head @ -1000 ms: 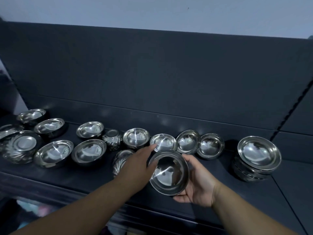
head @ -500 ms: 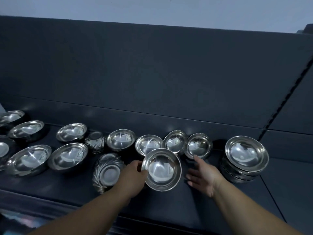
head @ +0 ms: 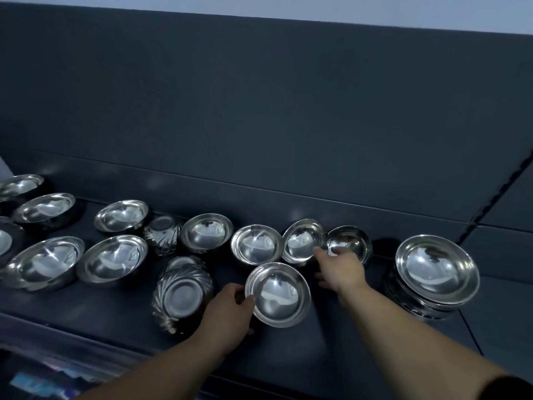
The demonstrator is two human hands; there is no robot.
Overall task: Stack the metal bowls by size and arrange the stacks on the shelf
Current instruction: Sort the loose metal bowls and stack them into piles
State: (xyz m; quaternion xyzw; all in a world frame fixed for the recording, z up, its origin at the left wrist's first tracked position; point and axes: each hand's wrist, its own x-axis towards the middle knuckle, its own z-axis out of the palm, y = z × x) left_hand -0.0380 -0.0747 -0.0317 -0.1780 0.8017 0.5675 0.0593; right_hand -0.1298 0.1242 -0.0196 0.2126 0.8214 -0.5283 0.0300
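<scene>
A small bowl (head: 278, 294) is pinched by its left rim in the left hand (head: 227, 310), near the middle of the shelf (head: 288, 356); just beyond, to its right, a second bowl (head: 350, 241) is touched by the nearer right hand (head: 341, 269); its grip cannot be told.

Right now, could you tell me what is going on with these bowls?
A person is sorting shiny steel bowls on a dark grey shelf. The left hand grips a small round steel bowl by its rim. The right hand reaches a tilted small bowl in the back row; its grip is unclear. A stack of larger bowls stands at the right.
</scene>
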